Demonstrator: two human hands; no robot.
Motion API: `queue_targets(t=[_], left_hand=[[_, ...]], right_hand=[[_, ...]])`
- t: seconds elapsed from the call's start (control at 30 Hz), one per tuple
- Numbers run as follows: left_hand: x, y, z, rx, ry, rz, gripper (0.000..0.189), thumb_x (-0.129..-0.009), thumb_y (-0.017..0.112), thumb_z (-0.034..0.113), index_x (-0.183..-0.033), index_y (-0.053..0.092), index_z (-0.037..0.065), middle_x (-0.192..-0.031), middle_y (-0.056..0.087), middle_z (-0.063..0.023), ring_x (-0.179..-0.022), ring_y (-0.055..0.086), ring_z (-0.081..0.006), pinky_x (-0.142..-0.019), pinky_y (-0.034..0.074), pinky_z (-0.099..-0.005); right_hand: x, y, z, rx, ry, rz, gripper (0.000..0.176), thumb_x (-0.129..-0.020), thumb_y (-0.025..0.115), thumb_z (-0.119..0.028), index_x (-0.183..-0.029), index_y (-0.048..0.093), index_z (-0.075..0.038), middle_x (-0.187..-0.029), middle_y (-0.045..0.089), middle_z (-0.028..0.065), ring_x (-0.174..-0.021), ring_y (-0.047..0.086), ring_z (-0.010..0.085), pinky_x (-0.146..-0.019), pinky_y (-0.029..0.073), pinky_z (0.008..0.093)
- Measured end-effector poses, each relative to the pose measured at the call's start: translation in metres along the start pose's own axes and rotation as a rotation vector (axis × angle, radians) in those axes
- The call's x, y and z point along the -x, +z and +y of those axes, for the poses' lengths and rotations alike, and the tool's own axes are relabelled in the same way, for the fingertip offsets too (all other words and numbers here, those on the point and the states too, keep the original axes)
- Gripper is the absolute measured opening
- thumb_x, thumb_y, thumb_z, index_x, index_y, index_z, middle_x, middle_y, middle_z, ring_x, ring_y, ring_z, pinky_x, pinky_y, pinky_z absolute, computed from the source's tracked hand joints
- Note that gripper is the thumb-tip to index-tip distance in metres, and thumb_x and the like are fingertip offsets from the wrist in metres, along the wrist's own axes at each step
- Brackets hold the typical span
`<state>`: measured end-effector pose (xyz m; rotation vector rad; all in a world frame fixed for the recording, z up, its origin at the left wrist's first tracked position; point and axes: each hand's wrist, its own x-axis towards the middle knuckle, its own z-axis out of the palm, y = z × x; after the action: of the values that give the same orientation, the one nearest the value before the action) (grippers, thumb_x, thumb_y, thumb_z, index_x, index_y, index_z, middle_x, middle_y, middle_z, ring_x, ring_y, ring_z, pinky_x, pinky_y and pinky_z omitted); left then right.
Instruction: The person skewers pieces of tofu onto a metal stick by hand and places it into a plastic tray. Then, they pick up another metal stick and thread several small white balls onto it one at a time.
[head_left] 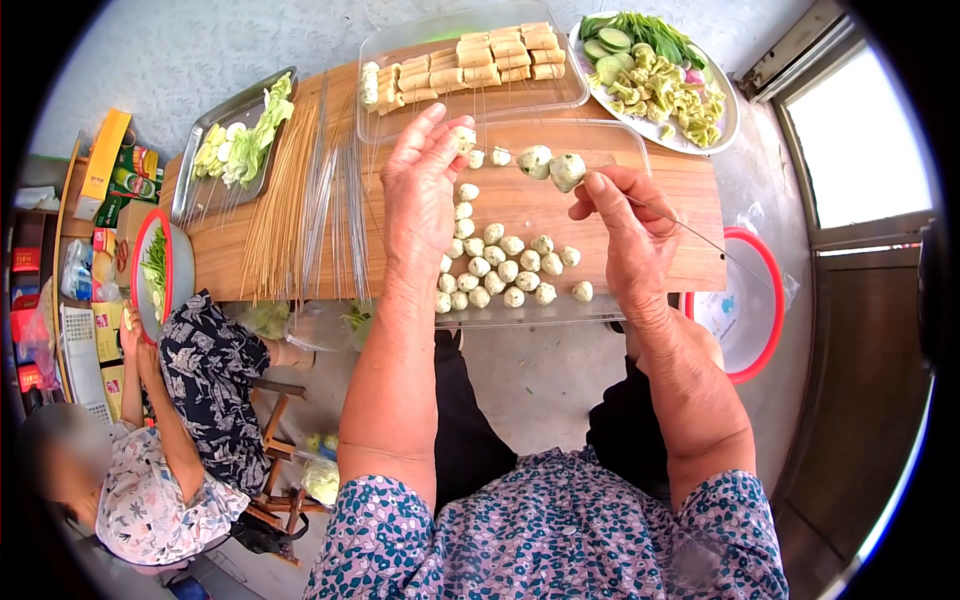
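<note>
Between its thumb and fingertips my left hand [418, 190] pinches a pale, green-flecked ball [463, 139]. My right hand [632, 232] grips a thin metal skewer [712, 243], its long end trailing off to the lower right. Threaded on the skewer, beside the right fingertips, are two more speckled balls [566, 172]; the skewer's tip points toward the ball in my left hand. Below and between my hands, many similar loose balls [508, 271] lie in a clear plastic tray [600, 300] on the wooden table.
A clear tray [575, 95] of skewered tan rolls [480, 60] sits at the back, beside a vegetable plate [733, 125]. Bundles of sticks [285, 200], metal skewers [350, 220] and a metal tray [182, 205] lie left. Red-rimmed basins [772, 330] flank the table; another person [160, 490] sits left.
</note>
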<state>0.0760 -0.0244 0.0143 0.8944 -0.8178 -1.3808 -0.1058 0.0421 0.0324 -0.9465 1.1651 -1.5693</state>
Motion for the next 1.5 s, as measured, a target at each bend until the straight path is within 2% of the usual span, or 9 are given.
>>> queue_targets(t=[0.2, 0.3, 0.37, 0.73, 0.9, 1.03, 1.1, 1.2, 1.5], left_hand=[[-0.001, 0.002, -0.001, 0.056, 0.013, 0.033, 0.032, -0.088, 0.055, 0.009, -0.118, 0.049, -0.001, -0.108, 0.059, -0.0158, -0.096, 0.055, -0.0166, -0.081, 0.044, -0.0275], [-0.002, -0.002, -0.006, 0.297, -0.121, 0.13, 0.026, -0.089, 0.055, 0.014, -0.11, 0.052, -0.001, -0.104, 0.06, -0.0165, -0.094, 0.058, -0.0202, -0.081, 0.048, -0.0301], [-0.003, -0.005, -0.007, 0.461, -0.347, 0.09, 0.023, -0.09, 0.055, 0.018, -0.102, 0.054, -0.002, -0.099, 0.061, -0.0171, -0.09, 0.06, -0.0236, -0.078, 0.052, -0.0322], [0.001, -0.001, -0.006, 0.504, -0.323, 0.136, 0.021, -0.088, 0.058, 0.016, -0.097, 0.055, -0.003, -0.097, 0.061, -0.019, -0.09, 0.061, -0.0274, -0.079, 0.053, -0.0351], [0.01, 0.007, -0.012, 0.492, -0.395, 0.003, 0.023, -0.088, 0.058, 0.02, -0.099, 0.056, 0.0, -0.101, 0.062, -0.0161, -0.098, 0.059, -0.0277, -0.089, 0.047, -0.0426], [0.014, 0.011, -0.013, 0.513, -0.384, 0.029, 0.023, -0.088, 0.057, 0.022, -0.099, 0.057, 0.001, -0.104, 0.061, -0.015, -0.1, 0.058, -0.0272, -0.09, 0.046, -0.0435], [0.015, 0.014, -0.01, 0.507, -0.364, 0.062, 0.021, -0.084, 0.062, 0.02, -0.095, 0.057, 0.003, -0.1, 0.061, -0.0142, -0.093, 0.059, -0.0242, -0.085, 0.049, -0.0418], [0.014, 0.012, -0.011, 0.482, -0.329, 0.074, 0.02, -0.084, 0.062, 0.02, -0.095, 0.058, 0.003, -0.099, 0.061, -0.0143, -0.093, 0.059, -0.0243, -0.084, 0.049, -0.0423], [0.009, 0.01, -0.012, 0.515, -0.304, 0.127, 0.024, -0.089, 0.056, 0.024, -0.097, 0.055, 0.002, -0.103, 0.061, -0.0165, -0.099, 0.059, -0.0286, -0.086, 0.049, -0.0432]], right_hand=[[0.002, 0.004, -0.001, 0.074, -0.028, -0.022, 0.013, -0.085, 0.062, -0.008, -0.092, 0.062, 0.003, -0.079, 0.062, 0.0058, -0.067, 0.061, 0.0116, -0.062, 0.049, 0.0224], [0.007, 0.008, -0.002, 0.118, -0.104, -0.064, 0.011, -0.084, 0.062, -0.005, -0.091, 0.062, 0.004, -0.08, 0.061, 0.0056, -0.067, 0.06, 0.0113, -0.062, 0.049, 0.0223], [0.009, 0.011, -0.003, 0.178, -0.155, -0.086, 0.009, -0.084, 0.062, -0.003, -0.09, 0.062, 0.004, -0.081, 0.06, 0.0065, -0.067, 0.06, 0.0111, -0.06, 0.049, 0.0221], [0.008, 0.011, 0.011, 0.277, -0.317, -0.088, 0.008, -0.081, 0.064, -0.001, -0.088, 0.064, 0.003, -0.075, 0.061, 0.0076, -0.062, 0.058, 0.0118, -0.055, 0.046, 0.0231], [0.008, 0.019, 0.013, 0.216, -0.175, -0.1, 0.011, -0.084, 0.063, -0.004, -0.091, 0.064, 0.003, -0.077, 0.062, 0.0063, -0.066, 0.06, 0.0122, -0.059, 0.047, 0.0221], [0.006, 0.024, 0.011, 0.081, -0.049, -0.05, 0.013, -0.085, 0.062, -0.006, -0.094, 0.064, 0.003, -0.078, 0.063, 0.005, -0.068, 0.061, 0.0121, -0.063, 0.048, 0.022], [0.004, 0.022, 0.016, -0.023, 0.01, -0.045, 0.016, -0.084, 0.063, -0.007, -0.096, 0.063, 0.003, -0.079, 0.063, 0.0051, -0.068, 0.061, 0.0123, -0.064, 0.049, 0.0222], [0.001, 0.021, 0.012, -0.131, 0.077, -0.008, 0.017, -0.084, 0.065, -0.008, -0.096, 0.062, 0.003, -0.078, 0.064, 0.0067, -0.067, 0.061, 0.0125, -0.063, 0.049, 0.023], [-0.001, 0.021, 0.013, -0.138, 0.122, 0.03, 0.018, -0.084, 0.065, -0.011, -0.093, 0.062, 0.003, -0.076, 0.064, 0.0082, -0.066, 0.062, 0.0138, -0.064, 0.05, 0.0246]])
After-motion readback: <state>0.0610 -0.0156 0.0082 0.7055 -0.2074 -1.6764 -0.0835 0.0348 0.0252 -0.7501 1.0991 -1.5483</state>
